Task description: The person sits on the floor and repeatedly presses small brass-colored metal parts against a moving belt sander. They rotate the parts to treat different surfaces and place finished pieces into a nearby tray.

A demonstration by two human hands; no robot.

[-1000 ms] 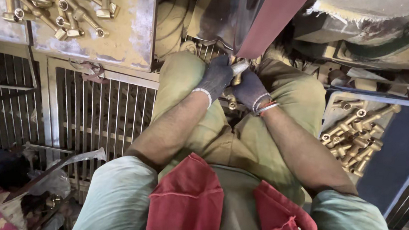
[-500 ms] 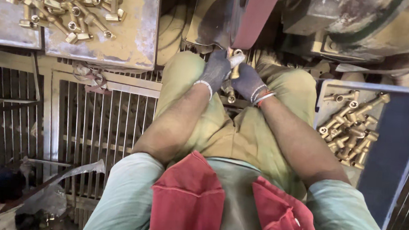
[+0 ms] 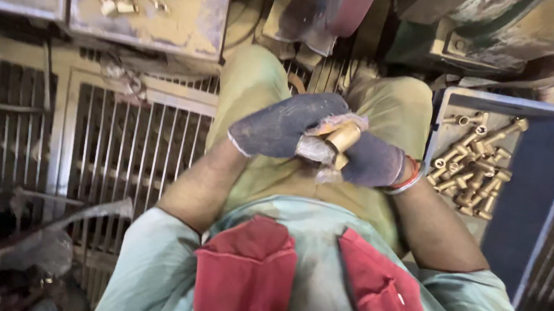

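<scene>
Brass fitting (image 3: 342, 140) sits pinched between my two gloved hands above my lap, left hand (image 3: 285, 125) gripping over it, right hand (image 3: 369, 160) gripping from below, its long axis slanting toward the tray's (image 3: 531, 184) near-left corner.

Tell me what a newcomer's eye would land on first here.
At centre, over the lap, the gloved left hand and right hand grip a shiny brass fitting. To the right, a blue tray holds a heap of similar brass parts. A red scarf hangs at the bottom.

Dusty metal floor grating (image 3: 124, 146), dim workshop
</scene>
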